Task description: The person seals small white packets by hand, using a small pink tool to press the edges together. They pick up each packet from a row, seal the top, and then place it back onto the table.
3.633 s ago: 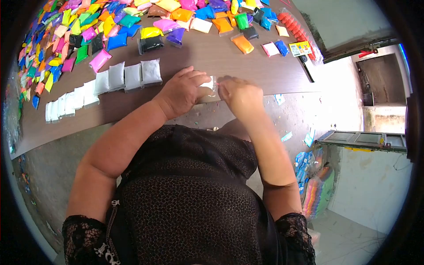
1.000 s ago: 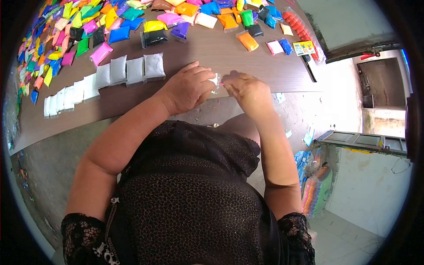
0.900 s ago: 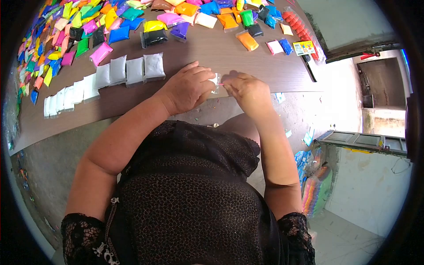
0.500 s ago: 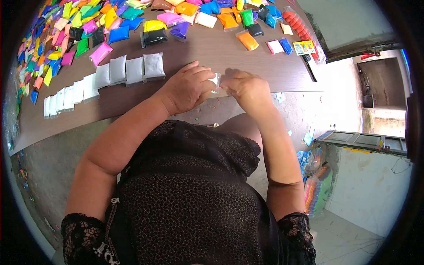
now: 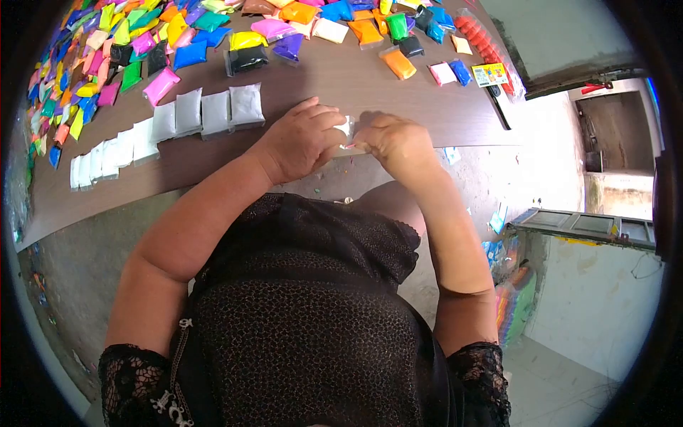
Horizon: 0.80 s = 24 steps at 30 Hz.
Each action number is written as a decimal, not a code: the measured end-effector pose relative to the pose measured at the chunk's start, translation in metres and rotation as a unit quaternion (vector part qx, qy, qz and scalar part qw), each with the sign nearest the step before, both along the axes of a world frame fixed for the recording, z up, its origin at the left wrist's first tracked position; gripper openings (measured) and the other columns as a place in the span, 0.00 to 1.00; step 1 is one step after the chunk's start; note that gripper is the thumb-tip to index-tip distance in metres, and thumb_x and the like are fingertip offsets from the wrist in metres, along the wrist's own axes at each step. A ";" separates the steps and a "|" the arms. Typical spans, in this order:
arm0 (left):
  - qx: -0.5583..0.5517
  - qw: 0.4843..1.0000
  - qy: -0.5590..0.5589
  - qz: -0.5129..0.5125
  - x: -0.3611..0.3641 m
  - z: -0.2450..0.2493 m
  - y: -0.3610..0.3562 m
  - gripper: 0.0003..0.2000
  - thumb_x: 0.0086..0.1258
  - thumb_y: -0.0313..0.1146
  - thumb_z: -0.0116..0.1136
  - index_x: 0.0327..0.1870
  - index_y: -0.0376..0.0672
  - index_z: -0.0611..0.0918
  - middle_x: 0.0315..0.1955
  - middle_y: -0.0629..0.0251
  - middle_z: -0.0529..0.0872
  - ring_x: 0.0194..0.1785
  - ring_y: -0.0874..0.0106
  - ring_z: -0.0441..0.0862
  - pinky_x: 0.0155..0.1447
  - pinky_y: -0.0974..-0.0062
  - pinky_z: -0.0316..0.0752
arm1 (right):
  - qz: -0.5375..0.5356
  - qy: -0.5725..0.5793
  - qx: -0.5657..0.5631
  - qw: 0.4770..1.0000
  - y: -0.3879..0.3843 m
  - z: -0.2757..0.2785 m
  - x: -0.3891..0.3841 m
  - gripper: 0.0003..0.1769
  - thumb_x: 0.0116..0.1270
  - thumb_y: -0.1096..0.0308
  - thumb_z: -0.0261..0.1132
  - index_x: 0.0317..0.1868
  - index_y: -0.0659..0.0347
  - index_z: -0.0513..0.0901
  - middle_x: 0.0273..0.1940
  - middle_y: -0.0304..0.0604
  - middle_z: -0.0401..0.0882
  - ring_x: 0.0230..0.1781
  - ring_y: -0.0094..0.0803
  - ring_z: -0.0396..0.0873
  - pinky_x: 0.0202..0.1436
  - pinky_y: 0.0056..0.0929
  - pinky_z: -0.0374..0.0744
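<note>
My left hand [image 5: 304, 140] is closed on a small clear packet [image 5: 347, 129] with something white in it, at the table's front edge. My right hand [image 5: 395, 142] is closed at the packet's right side, its fingertips pinched on the edge near a small reddish spot. Most of the packet is hidden by my fingers. Left of my left hand, a row of white packets [image 5: 216, 112] lies on the brown table [image 5: 306, 78], with smaller white packets [image 5: 110, 156] further left.
Many colourful packets [image 5: 162, 85] cover the table's back left. An orange packet [image 5: 398, 64], a blue packet [image 5: 461, 72], a printed card [image 5: 489, 75], red items in plastic [image 5: 478, 41] and a black strip [image 5: 500, 110] lie at the right. Colourful sheets [image 5: 518, 306] stand on the floor.
My right forearm and elbow have shifted slightly outward to the right. Both hands remain at the small packet in nearly the same place.
</note>
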<state>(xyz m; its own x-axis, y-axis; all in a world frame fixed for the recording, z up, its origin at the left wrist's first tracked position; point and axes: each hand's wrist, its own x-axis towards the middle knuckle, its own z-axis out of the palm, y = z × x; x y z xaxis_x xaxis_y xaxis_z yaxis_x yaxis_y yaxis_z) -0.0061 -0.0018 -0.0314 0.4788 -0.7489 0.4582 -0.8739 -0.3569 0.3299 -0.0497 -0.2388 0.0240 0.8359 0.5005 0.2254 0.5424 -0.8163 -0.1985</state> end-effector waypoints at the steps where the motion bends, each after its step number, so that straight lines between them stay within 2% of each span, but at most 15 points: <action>1: 0.005 1.000 -0.005 0.007 0.000 0.000 0.000 0.08 0.71 0.37 0.62 0.47 0.52 0.87 0.60 0.64 0.84 0.70 0.63 0.76 0.80 0.52 0.64 | 0.018 0.009 -0.009 1.000 -0.003 0.001 0.001 0.09 0.60 0.68 0.72 0.40 0.43 0.89 0.39 0.35 0.84 0.42 0.41 0.85 0.43 0.39 0.84; 3: 0.007 1.000 -0.007 0.000 0.000 0.000 0.000 0.08 0.70 0.37 0.62 0.47 0.53 0.87 0.60 0.64 0.84 0.70 0.64 0.77 0.80 0.53 0.64 | 0.037 0.016 -0.018 0.999 -0.011 0.004 0.004 0.07 0.61 0.68 0.72 0.39 0.43 0.89 0.38 0.35 0.84 0.42 0.41 0.85 0.44 0.39 0.84; 5: 0.009 1.000 -0.008 -0.006 -0.001 0.002 0.000 0.08 0.70 0.37 0.63 0.47 0.53 0.87 0.60 0.65 0.84 0.71 0.64 0.77 0.80 0.53 0.64 | 0.032 0.108 0.028 0.993 -0.018 0.010 0.006 0.05 0.63 0.64 0.72 0.39 0.44 0.89 0.38 0.36 0.84 0.42 0.41 0.85 0.44 0.39 0.84; 8: 0.011 1.000 -0.004 0.000 -0.002 0.003 0.000 0.08 0.70 0.37 0.63 0.47 0.54 0.87 0.60 0.65 0.84 0.70 0.64 0.77 0.80 0.53 0.64 | -0.015 0.082 -0.012 0.996 -0.016 0.014 0.002 0.04 0.66 0.60 0.68 0.37 0.45 0.88 0.36 0.35 0.83 0.41 0.40 0.85 0.41 0.40 0.82; 11: 0.017 1.000 -0.009 0.000 -0.001 0.003 0.000 0.08 0.70 0.37 0.63 0.48 0.54 0.87 0.60 0.65 0.84 0.70 0.64 0.77 0.81 0.54 0.63 | -0.028 0.048 0.002 0.998 -0.011 0.006 0.000 0.05 0.68 0.58 0.68 0.38 0.45 0.88 0.36 0.35 0.82 0.41 0.40 0.85 0.40 0.40 0.82; 13: 0.006 1.000 -0.006 -0.006 -0.001 0.003 -0.001 0.09 0.71 0.38 0.60 0.47 0.50 0.87 0.59 0.61 0.84 0.68 0.60 0.79 0.80 0.52 0.65 | -0.024 0.046 0.021 0.998 -0.007 0.005 0.001 0.04 0.68 0.58 0.68 0.38 0.44 0.87 0.36 0.34 0.82 0.41 0.40 0.85 0.40 0.40 0.82; 17: 0.002 1.000 -0.013 -0.006 -0.002 0.003 0.000 0.09 0.71 0.38 0.60 0.47 0.49 0.87 0.60 0.60 0.84 0.68 0.60 0.78 0.80 0.52 0.64 | -0.008 0.050 0.050 0.997 -0.007 0.002 0.000 0.03 0.68 0.60 0.68 0.40 0.44 0.87 0.38 0.34 0.83 0.42 0.40 0.85 0.41 0.39 0.83; 24: 0.006 1.000 -0.010 -0.005 -0.002 0.005 0.000 0.09 0.72 0.37 0.60 0.48 0.48 0.86 0.60 0.60 0.84 0.69 0.61 0.78 0.80 0.54 0.64 | -0.037 0.044 0.011 0.998 -0.008 0.004 0.002 0.04 0.68 0.63 0.67 0.41 0.43 0.87 0.40 0.33 0.84 0.43 0.39 0.85 0.42 0.39 0.83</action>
